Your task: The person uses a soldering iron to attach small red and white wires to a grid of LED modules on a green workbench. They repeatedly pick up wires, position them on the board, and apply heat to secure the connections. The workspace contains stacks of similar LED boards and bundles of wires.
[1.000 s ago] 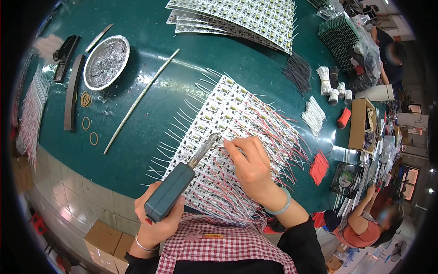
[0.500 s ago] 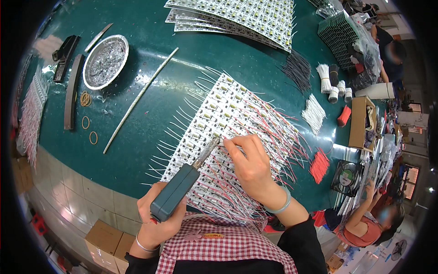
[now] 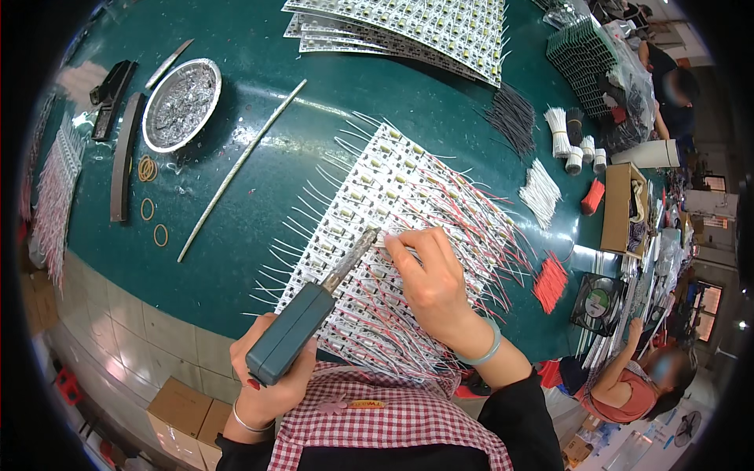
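My left hand point(image 3: 271, 396) is wrapped round the dark green handle of a soldering iron point(image 3: 290, 334), its metal barrel slanting up and right. The iron's tip touches or hovers just above a white circuit board panel point(image 3: 373, 177) crowded with small yellowish components. Right beside the tip, my right hand point(image 3: 436, 290) pinches a short thin wire, mostly hidden by the fingertips. White wires stick out along the panel's left edge. Red and white wires point(image 3: 479, 212) fan over its right side and lower part.
Stacked panels point(image 3: 416, 27) lie at the back. On the left are a bowl of metal scraps point(image 3: 147, 118), a long thin rod point(image 3: 239, 173), rubber bands point(image 3: 161, 235) and dark bars point(image 3: 126, 157). Bundled white point(image 3: 540, 195), black point(image 3: 512, 122) and red wires point(image 3: 550, 284) and a fan point(image 3: 597, 304) lie right; two people sit beyond.
The soldering iron's handle has swung slightly down and left with my left hand, while its tip has shifted a little up. My right hand stays nearly in place.
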Motion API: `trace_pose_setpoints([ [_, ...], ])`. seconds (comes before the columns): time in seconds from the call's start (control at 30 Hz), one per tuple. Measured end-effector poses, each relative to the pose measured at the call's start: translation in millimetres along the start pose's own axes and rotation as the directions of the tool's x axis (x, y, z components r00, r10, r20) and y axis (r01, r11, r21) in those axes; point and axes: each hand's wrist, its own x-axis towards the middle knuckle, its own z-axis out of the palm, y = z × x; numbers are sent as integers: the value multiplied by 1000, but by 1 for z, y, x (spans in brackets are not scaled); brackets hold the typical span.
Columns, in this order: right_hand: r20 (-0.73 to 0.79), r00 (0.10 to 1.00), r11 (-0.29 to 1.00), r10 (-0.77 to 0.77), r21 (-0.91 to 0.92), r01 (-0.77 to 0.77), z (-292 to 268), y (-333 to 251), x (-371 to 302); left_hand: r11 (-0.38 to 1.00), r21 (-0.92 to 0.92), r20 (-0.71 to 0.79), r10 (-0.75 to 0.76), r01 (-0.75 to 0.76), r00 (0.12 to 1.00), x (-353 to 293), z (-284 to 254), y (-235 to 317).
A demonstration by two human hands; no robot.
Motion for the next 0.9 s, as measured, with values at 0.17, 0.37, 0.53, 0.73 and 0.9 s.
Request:
trace_pose_setpoints([
  [0.17,-1,1000,1000,10,-6,-10,1,-1,1,999,-47,-19,5,-6,1000,0,-1,0],
  [0.37,14,999,999,35,-12,-35,-7,-3,0,999,-8,1,31,-31,1000,-2,-2,-1],
  [0.53,-22,999,998,49,-40,-50,-39,-14,-8,1000,9,-25,21,-21,999,-3,-5,-3],
  [0.73,-39,999,1000,-7,21,8,-32,-23,-5,999,-22,-41,27,-28,999,-3,-6,-2],
  [0.9,-34,999,1000,3,6,-3,-10,-15,-7,998,-68,-47,15,-18,999,-6,-7,-3],
])
